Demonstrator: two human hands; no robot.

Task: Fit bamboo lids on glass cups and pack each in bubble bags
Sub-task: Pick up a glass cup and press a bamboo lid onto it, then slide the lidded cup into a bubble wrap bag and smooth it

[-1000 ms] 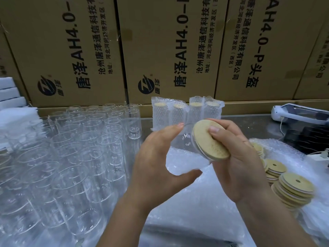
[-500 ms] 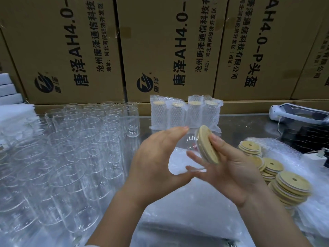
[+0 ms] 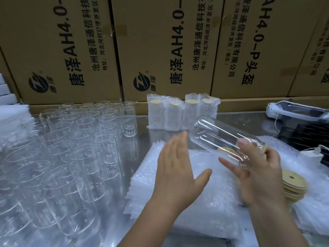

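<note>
Your right fingers [image 3: 244, 145] are curling round one end of the cup [image 3: 219, 134], holding it tilted above the bags [image 3: 204, 202], far end pointing up and left. Your left fingers [image 3: 176, 146] are lying straight and together, holding nothing, over the bags on the table [image 3: 240, 120].

Left hand [image 3: 175, 175] flat, fingers straight — right hand [image 3: 258, 175] grips the glass cup [image 3: 219, 136].

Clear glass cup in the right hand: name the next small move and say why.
Probably pinch the top clear bubble bag of the stack with the left hand. That hand hovers open over the stack, holding nothing, while the right hand has the tilted clear glass cup in its grip, not yet bagged.
</note>
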